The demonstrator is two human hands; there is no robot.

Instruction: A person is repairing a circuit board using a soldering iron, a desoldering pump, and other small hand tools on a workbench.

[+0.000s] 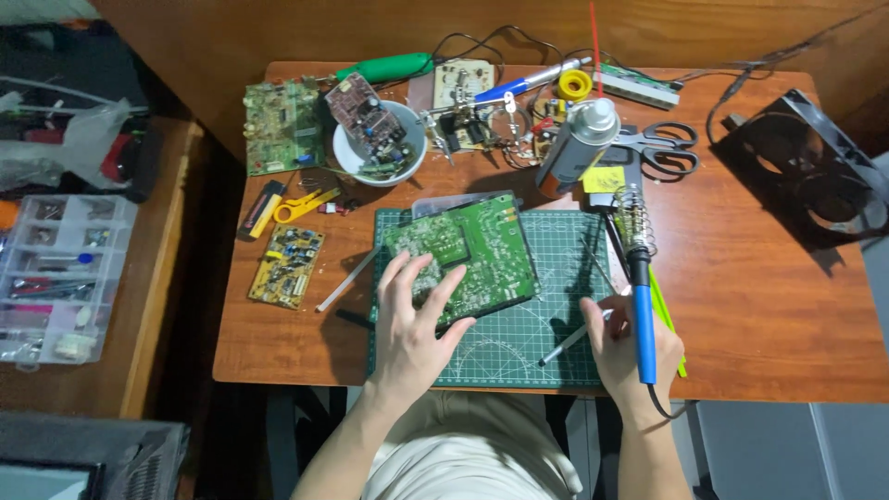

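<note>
A wooden table (759, 306) carries a green cutting mat (546, 278) at six o'clock, scissors (662, 148) at one, and a yellow circuit board (287, 265) at nine.

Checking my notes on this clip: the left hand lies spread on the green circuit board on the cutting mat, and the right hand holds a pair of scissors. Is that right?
Not quite. The head view shows the right hand holding a blue-handled soldering iron, not scissors; the scissors lie untouched at the back of the table. The rest stands: the left hand lies spread on the green circuit board on the cutting mat.
</note>
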